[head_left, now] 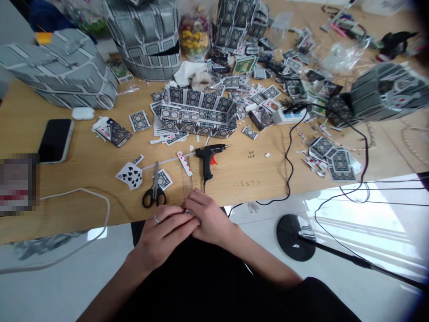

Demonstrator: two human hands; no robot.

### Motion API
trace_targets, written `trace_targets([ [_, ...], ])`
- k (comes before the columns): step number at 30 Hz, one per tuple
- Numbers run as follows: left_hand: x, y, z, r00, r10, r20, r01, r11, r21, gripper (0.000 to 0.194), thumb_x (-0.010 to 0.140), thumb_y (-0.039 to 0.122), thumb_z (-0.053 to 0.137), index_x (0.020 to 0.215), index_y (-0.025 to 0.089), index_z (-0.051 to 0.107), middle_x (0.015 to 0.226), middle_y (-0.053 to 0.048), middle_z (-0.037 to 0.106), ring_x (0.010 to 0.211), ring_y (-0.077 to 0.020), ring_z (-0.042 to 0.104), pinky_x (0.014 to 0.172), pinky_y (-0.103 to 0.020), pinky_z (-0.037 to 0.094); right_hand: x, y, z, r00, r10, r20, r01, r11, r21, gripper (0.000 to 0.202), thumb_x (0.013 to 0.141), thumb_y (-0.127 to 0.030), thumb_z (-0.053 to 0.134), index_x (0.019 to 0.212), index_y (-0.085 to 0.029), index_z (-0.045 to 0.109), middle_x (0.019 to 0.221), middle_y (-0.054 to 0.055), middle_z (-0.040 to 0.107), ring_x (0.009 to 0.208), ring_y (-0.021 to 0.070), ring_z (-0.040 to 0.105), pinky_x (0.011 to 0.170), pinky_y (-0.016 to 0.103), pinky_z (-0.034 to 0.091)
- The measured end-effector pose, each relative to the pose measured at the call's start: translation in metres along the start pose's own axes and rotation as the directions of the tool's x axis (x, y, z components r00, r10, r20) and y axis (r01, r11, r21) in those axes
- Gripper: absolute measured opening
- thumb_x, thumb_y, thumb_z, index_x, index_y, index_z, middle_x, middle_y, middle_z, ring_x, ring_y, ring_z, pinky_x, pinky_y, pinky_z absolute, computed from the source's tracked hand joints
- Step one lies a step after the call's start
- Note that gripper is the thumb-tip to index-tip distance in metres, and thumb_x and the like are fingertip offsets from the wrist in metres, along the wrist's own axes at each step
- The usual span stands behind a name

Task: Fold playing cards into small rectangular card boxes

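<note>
My left hand, with a ring on one finger, and my right hand meet at the table's front edge. Fingers of both close around a small white piece of card, mostly hidden between them. Just beyond lie black-handled scissors, a clear ruler and a cut red-diamond card strip. A black glue gun with a red trigger rests past my right hand. Left of the scissors is a trimmed ten of spades. Behind the glue gun stands an open box made of playing cards.
Bags built from folded cards stand at the back left. Loose cards and packets pile up behind the box. A black cable runs from a white power strip. At left lies a phone; a round black stand base sits on the floor.
</note>
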State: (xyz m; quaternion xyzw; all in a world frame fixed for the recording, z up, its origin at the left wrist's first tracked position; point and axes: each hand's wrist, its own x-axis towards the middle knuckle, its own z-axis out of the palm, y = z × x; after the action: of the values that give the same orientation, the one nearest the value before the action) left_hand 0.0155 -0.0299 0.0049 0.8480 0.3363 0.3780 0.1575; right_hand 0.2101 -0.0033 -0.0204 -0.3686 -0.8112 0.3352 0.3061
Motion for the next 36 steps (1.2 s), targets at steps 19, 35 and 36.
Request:
trace_targets([
  [19, -0.002, -0.013, -0.004, 0.991, -0.122, -0.048, 0.116, 0.987, -0.110, 0.003, 0.102, 0.022, 0.079, 0.103, 0.025, 0.077, 0.101, -0.002, 0.071, 0.098, -0.0193, 0.067, 0.090, -0.036, 0.059, 0.005, -0.012, 0.002, 0.978, 0.099, 0.185, -0.153, 0.940, 0.305, 0.026, 0.085, -0.014, 0.072, 0.074, -0.023, 0.050, 0.077, -0.003, 0.063, 0.074, 0.0154, 0.060, 0.073, 0.027, 0.050],
  [35, -0.002, -0.017, -0.008, 0.964, -0.196, -0.178, 0.183, 0.979, -0.090, 0.019, 0.095, 0.012, 0.085, 0.104, 0.018, 0.069, 0.099, -0.004, 0.075, 0.091, -0.0155, 0.074, 0.085, -0.028, 0.063, 0.009, -0.017, -0.012, 0.974, 0.187, 0.127, -0.221, 0.910, 0.351, 0.009, 0.097, -0.014, 0.071, 0.090, -0.020, 0.072, 0.084, 0.001, 0.073, 0.073, 0.0154, 0.065, 0.073, 0.026, 0.051],
  [36, -0.002, -0.017, -0.008, 0.965, -0.188, -0.185, 0.175, 0.981, -0.082, 0.020, 0.094, 0.009, 0.085, 0.105, 0.018, 0.070, 0.099, -0.004, 0.075, 0.090, -0.0154, 0.074, 0.085, -0.028, 0.063, 0.009, -0.018, -0.012, 0.974, 0.187, 0.129, -0.220, 0.913, 0.343, 0.010, 0.097, -0.013, 0.071, 0.091, -0.020, 0.072, 0.084, 0.001, 0.074, 0.074, 0.0158, 0.066, 0.073, 0.027, 0.051],
])
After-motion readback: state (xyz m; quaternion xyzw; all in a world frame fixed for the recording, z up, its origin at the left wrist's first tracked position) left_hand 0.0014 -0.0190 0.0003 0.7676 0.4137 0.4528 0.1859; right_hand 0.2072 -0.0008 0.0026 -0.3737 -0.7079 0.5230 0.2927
